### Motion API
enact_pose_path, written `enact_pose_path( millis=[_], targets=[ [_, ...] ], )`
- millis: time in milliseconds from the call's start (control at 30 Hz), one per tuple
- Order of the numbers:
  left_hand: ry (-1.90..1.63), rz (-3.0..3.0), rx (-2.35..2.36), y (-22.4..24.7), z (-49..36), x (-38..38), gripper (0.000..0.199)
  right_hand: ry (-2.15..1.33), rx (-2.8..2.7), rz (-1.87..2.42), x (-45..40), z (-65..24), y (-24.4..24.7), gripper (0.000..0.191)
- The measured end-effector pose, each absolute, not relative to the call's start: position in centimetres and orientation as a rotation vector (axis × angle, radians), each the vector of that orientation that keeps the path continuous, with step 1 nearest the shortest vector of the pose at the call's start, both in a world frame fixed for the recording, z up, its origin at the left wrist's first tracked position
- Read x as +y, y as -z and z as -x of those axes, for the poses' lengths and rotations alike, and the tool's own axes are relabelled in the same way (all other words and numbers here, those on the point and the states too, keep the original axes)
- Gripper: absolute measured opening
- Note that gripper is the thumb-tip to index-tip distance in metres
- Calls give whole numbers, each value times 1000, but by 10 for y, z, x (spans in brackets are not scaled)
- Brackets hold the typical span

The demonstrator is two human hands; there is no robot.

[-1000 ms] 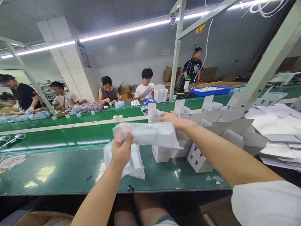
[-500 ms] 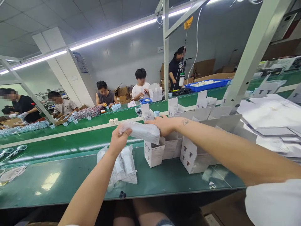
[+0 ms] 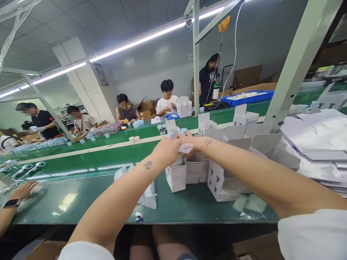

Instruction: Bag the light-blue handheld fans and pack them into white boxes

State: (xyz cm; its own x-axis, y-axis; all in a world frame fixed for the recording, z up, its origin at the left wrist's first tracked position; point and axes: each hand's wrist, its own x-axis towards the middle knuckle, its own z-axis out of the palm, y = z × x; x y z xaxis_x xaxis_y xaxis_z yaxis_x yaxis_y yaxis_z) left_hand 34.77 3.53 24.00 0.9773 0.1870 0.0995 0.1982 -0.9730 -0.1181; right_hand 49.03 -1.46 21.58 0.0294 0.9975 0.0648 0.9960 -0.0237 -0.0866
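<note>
My left hand (image 3: 169, 150) is closed on a clear plastic-bagged packet (image 3: 185, 148), whose end sticks out between my hands. Lower down, the packet meets the mouth of an upright white carton (image 3: 176, 178) with small printed pictures. My right hand (image 3: 192, 141) curls close against the left one, above the same carton; its fingertips are hidden, so what they grip does not show. More open white cartons (image 3: 215, 178) stand to the right. Below my left forearm, bagged packets (image 3: 148, 196) lie on the green worktop (image 3: 89, 202), partly covered by the arm.
A co-worker's hand (image 3: 25, 189) with a watch rests at the left. Stacked flat white cartons (image 3: 316, 133) lie at the right, near a slanted metal post (image 3: 298, 68). Beyond the belt (image 3: 108, 157), several people work among light-blue cups (image 3: 138, 123) and a blue tray (image 3: 248, 98).
The packet, earlier held level above the cartons, has tilted down into the front one. My left hand has moved right to meet my right hand. A co-worker's hand has appeared at left.
</note>
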Motion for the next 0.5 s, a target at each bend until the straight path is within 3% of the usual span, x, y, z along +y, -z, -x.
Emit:
enact_pose_path(
  millis=[133, 267, 367, 500],
  targets=[
    [-204, 3054, -440, -215, -348, 54, 58, -124, -2159, 2244, -21, -497, -220, 59],
    [-87, 3036, -328, -184, -327, 57, 58, -166, -2224, 2237, -23, -489, -227, 42],
    [49, 2953, -317, -155, -317, 50, 48, -146, -2255, 2262, -23, -483, -237, 39],
    [90, 2960, -230, -135, -318, 49, 19, -129, -2254, 2282, -24, -489, -248, 59]
  ],
)
